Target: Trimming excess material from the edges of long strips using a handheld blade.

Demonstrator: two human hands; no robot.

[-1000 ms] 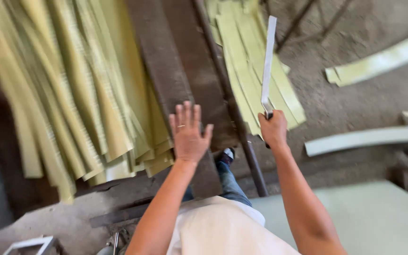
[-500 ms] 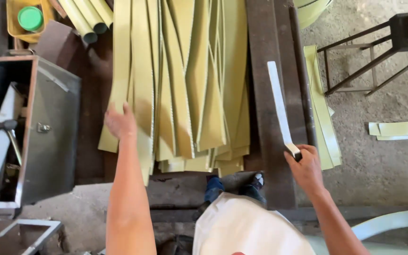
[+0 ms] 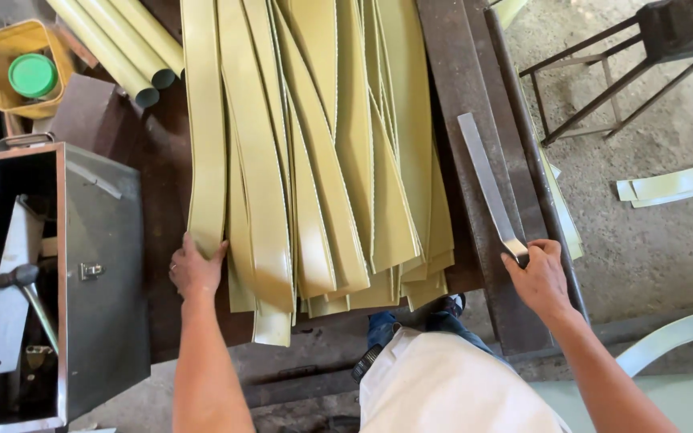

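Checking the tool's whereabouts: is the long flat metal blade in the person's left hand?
No, the right hand grips the flat metal blade, while the left hand rests on the yellow-green strips.

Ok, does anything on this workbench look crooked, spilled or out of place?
Nothing is spilled or broken. The long yellow-green strips lie fanned and crossing, their near ends uneven and overhanging the dark bench edge. The left hand rests on the outermost strip; the right hand grips a flat grey metal blade. More strips lie on the floor.

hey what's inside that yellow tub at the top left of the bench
The yellow tub holds a round green lid or cap, lying flat near its right side. Whatever sits beneath that green piece is covered, and the tub's upper end is cut off by the frame edge.
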